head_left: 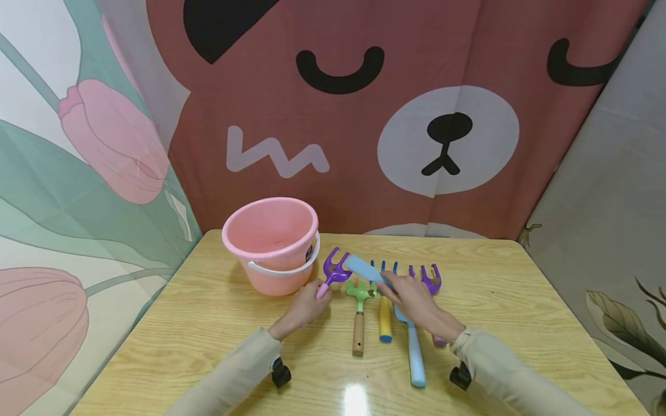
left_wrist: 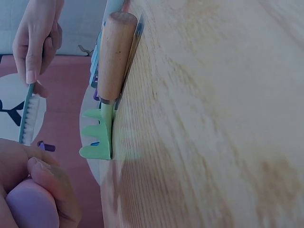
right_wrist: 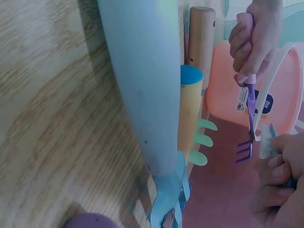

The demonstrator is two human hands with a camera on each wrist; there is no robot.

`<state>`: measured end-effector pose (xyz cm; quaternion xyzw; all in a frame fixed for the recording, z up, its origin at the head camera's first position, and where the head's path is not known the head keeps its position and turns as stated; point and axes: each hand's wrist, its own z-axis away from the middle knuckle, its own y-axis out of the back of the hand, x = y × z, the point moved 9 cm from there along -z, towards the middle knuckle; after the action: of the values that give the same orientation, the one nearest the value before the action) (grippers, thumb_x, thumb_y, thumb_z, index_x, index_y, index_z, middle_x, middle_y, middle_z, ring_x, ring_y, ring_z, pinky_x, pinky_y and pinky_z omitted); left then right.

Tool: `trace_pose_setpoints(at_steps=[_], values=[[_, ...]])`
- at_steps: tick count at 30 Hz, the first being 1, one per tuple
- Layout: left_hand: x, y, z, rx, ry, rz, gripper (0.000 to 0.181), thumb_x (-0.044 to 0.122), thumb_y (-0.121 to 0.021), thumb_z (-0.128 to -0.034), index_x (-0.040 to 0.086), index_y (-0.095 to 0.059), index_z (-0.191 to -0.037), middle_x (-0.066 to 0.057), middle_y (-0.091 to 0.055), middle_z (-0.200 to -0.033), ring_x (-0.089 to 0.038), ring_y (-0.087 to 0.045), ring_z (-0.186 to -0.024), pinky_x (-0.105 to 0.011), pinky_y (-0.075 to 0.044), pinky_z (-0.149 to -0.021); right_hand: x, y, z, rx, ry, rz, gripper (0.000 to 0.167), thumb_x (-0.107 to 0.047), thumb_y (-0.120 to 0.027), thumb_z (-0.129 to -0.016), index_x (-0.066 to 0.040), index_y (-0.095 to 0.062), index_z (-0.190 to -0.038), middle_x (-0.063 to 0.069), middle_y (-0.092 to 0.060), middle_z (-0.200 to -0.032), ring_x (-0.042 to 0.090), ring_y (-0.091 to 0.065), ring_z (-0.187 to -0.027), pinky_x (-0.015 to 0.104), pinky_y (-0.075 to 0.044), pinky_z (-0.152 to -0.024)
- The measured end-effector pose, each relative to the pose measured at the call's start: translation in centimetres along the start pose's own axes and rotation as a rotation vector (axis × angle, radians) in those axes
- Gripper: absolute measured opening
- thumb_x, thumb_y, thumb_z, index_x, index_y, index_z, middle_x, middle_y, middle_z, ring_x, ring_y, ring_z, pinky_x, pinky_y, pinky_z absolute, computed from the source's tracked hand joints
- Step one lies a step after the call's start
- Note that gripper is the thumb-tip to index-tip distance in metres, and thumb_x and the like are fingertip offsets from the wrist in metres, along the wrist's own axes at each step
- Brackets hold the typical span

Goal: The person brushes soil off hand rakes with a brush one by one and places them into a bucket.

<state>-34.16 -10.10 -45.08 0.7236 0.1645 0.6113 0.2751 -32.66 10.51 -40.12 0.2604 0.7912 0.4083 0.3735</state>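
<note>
Left hand (head_left: 307, 303) is curled round the pink handle of a purple fork (head_left: 337, 273); right hand (head_left: 416, 297) pinches a light-blue brush (head_left: 366, 269) between thumb and fingers. Both tools are raised above the table (head_left: 182, 346), the fork just beside the bucket (head_left: 274, 284).

Writing: a dark sticker (right_wrist: 266, 101) and a barcode label (right_wrist: 242, 99) are fixed to the bucket wall; their print is too small to read.

Orientation: the fork's long axis runs diagonally, handle toward the person, tines away and slightly right. The brush's long axis slants the other way, its free end pointing away and left, close to the fork's tines. White bristles face the table; the back is smooth.

Materials: the bucket is pink, apparently plastic, round-rimmed, with a white bail. Right of it on the wood-grain table lie a green fork (head_left: 360, 290) with a cylindrical wooden handle, a blue-tined rake with a yellow handle (head_left: 385, 320), a light-blue tool (head_left: 415, 358) and a second purple fork (head_left: 431, 283). Behind hangs a fabric backdrop (head_left: 354, 127) printed with a bear's face.
</note>
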Motion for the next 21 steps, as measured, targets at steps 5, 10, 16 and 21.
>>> trace_pose_setpoints(at_steps=[5, 10, 16, 21], values=[[0.07, 0.01, 0.01, -0.005, 0.001, 0.014, 0.012, 0.011, -0.057, -0.0973, 0.001, -0.056, -0.092, -0.001, -0.047, -0.061, -0.009, -0.039, -0.036, -0.021, -0.033, -0.029, -0.16, -0.25, 0.02, -0.014, 0.013, 0.016, 0.033, -0.021, -0.059, -0.101, 0.006, -0.063, -0.12, -0.009, -0.045, -0.058, 0.0, -0.03, -0.042, 0.016, -0.028, -0.037], [0.2, -0.02, -0.06, -0.014, -0.002, 0.009, 0.018, 0.011, -0.056, -0.0973, 0.004, -0.054, -0.08, 0.001, -0.044, -0.057, -0.008, -0.038, -0.035, -0.021, -0.032, -0.029, -0.13, -0.16, 0.11, -0.01, 0.012, 0.025, 0.034, -0.021, -0.06, -0.1, 0.007, -0.064, -0.12, -0.01, -0.043, -0.056, 0.0, -0.028, -0.042, 0.016, -0.026, -0.037], [0.32, -0.11, -0.14, -0.017, -0.005, 0.004, 0.02, 0.011, -0.056, -0.097, 0.007, -0.053, -0.077, 0.001, -0.044, -0.057, -0.008, -0.039, -0.037, -0.021, -0.033, -0.03, -0.18, 0.16, 0.08, 0.013, 0.019, 0.044, 0.026, -0.018, -0.062, -0.099, 0.004, -0.066, -0.112, -0.011, -0.043, -0.057, 0.0, -0.029, -0.042, 0.016, -0.027, -0.037], [0.52, -0.05, -0.14, -0.007, -0.022, 0.003, 0.021, 0.01, -0.056, -0.0958, 0.007, -0.052, -0.076, 0.002, -0.043, -0.057, -0.008, -0.039, -0.038, -0.02, -0.033, -0.031, -0.27, 0.32, 0.08, 0.022, 0.028, 0.049, 0.024, -0.017, -0.062, -0.099, 0.004, -0.066, -0.111, -0.011, -0.043, -0.057, 0.0, -0.032, -0.042, 0.017, -0.03, -0.037]])
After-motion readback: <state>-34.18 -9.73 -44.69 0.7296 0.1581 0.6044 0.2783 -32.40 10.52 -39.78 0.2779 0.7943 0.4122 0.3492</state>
